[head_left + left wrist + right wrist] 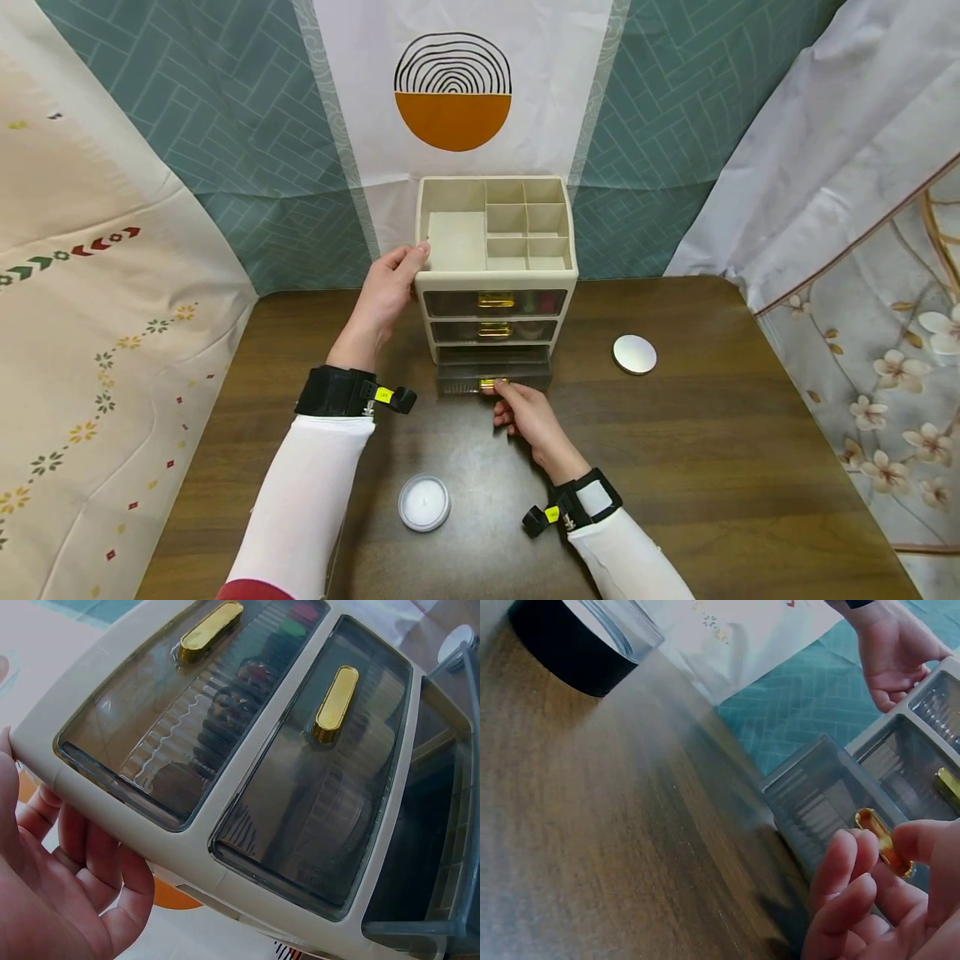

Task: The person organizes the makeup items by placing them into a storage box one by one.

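Observation:
A cream desktop drawer organizer [495, 277] stands at the back of the table with its bottom drawer [457, 383] pulled out. My left hand [390, 287] holds the organizer's left side near the top, thumb at the rim. In the left wrist view, the fingers [97, 855] curl against the side wall. My right hand [528, 417] pinches the gold handle [881, 840] of the bottom drawer between thumb and finger. No contents show in that smoky clear drawer. Small items sit behind the top drawer front [187, 727]; round shapes show dimly behind the middle one [300, 795].
A candle in a clear round container [424, 502] stands on the table in front of the organizer. A round silvery lid [634, 354] lies to the right. The organizer's top has several open compartments [506, 218]. Patterned cloths [270, 150] hang around the table.

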{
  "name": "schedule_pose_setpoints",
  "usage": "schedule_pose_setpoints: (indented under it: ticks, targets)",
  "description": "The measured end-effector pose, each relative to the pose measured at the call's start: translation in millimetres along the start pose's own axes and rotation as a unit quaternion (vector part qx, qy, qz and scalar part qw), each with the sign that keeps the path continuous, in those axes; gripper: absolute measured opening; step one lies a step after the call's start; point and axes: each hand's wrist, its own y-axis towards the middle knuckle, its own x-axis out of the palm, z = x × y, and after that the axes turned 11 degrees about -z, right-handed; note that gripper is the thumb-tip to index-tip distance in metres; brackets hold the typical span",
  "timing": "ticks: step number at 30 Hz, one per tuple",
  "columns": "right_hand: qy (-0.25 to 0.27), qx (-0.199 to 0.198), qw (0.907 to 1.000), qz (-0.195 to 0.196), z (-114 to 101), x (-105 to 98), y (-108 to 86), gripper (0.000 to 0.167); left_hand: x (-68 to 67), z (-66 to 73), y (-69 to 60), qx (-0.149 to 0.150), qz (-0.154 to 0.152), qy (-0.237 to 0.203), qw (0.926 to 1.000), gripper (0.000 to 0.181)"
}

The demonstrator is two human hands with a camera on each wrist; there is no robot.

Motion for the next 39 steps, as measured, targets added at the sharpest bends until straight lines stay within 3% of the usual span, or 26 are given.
schedule_pose_setpoints:
  ticks: [14, 21, 31, 39]
  targets:
    - [-0.019, 0.015, 0.9995, -0.021, 6.4, 1.0, -22.4, 0.042, -1.3, -0.7, 1.1, -0.01, -0.005, 0.006, 0.9999, 0.041]
    - [-0.034, 0.01, 0.9975, -0.061, 10.9, -2.1, -32.3, 0.043, -3.6, -0.5, 1.4, -0.008, -0.01, 0.003, 0.9999, 0.038]
    - [-0.043, 0.01, 0.9945, -0.095, 13.2, -4.2, -40.2, 0.044, -1.8, -0.9, 0.6, -0.002, -0.009, -0.003, 1.0, 0.036]
    - [-0.048, -0.004, 0.9939, -0.099, 14.5, -4.2, -42.8, 0.044, -1.2, -0.4, 1.1, -0.006, -0.003, 0.004, 1.0, 0.033]
